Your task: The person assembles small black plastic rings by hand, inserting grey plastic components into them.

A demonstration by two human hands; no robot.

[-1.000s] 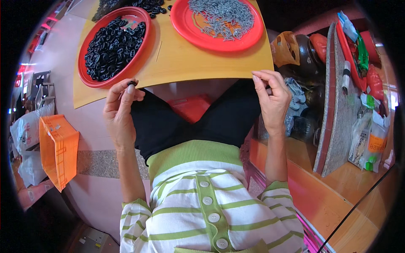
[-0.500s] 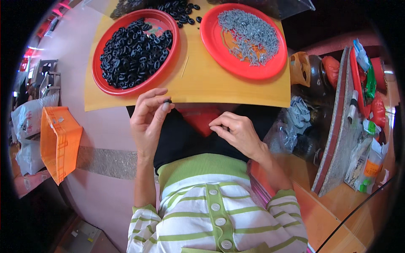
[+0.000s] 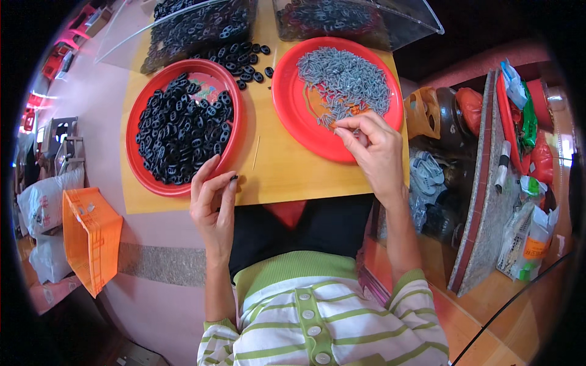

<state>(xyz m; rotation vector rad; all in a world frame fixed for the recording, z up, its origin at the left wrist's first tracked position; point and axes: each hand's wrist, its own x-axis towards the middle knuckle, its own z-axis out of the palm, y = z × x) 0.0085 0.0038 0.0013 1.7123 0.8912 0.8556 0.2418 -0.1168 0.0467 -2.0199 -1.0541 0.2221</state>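
Observation:
My left hand (image 3: 212, 204) is near the front edge of the yellow table. Between its thumb and fingertips it pinches a small black piece (image 3: 234, 177). Beside it stands a red tray (image 3: 131, 160) heaped with black oval plastic pieces (image 3: 177, 131), each with two holes. Over the near rim of a red plate (image 3: 305, 137), my right hand (image 3: 372, 146) has its thumb and fingertips pressed together at the heap's edge. Whatever they hold is too small to make out. The plate bears many thin grey pieces, possibly small springs (image 3: 342, 79).
Loose black ovals (image 3: 247, 70) lie behind the tray and plate. Two clear bins (image 3: 207, 30) of black pieces stand at the back. A thin wooden stick (image 3: 256, 152) lies between tray and plate. An orange crate (image 3: 91, 238) is at left, sandals (image 3: 427, 174) at right.
My right hand has moved from above my lap forward to the red plate. My left hand keeps its small black piece. The table and trays now appear lower in view.

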